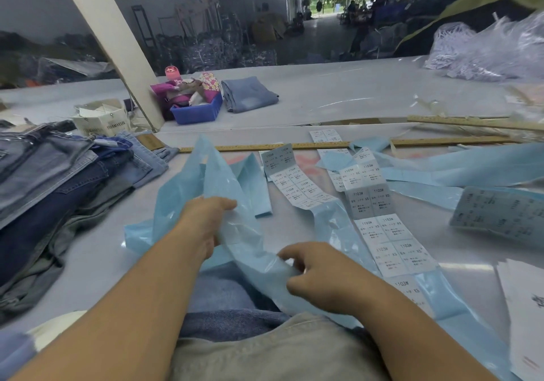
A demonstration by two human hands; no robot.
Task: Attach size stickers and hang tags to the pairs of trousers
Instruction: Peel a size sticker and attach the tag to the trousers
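Head view of a grey work table [353, 100]. The left hand [206, 224] grips a crumpled strip of pale blue backing paper [212, 186], fingers curled into its folds; the right hand [318, 274] pinches the same strip nearer the body, thumb and fingers closed on its edge. The strip rises between the hands and stands up in loose folds, its long axis running from the near table edge away toward a wooden ruler [265, 146].

Just right of the hands lie two sticker strips. The nearer strip of size stickers [391, 239], printed "1103#" and "XS", runs diagonally from far-left to near-right, its near end close to the right wrist. A shorter sticker strip [294, 183] lies parallel to it, farther off. More peeled blue backing paper [459, 171] sprawls to the right, beside a grey sticker sheet [500, 218]. White sheets [524, 307] lie at the right border.

A stack of folded jeans [59, 174] fills the left side, its right edge near the raised strip. Blue denim [223, 295] lies under the forearms at the near edge. Bare table shows between the stack and the left forearm. Beyond the ruler, across open table, sit a blue bin [197, 114], one folded pair of jeans [250, 93] and a box of hang tags [100, 118].
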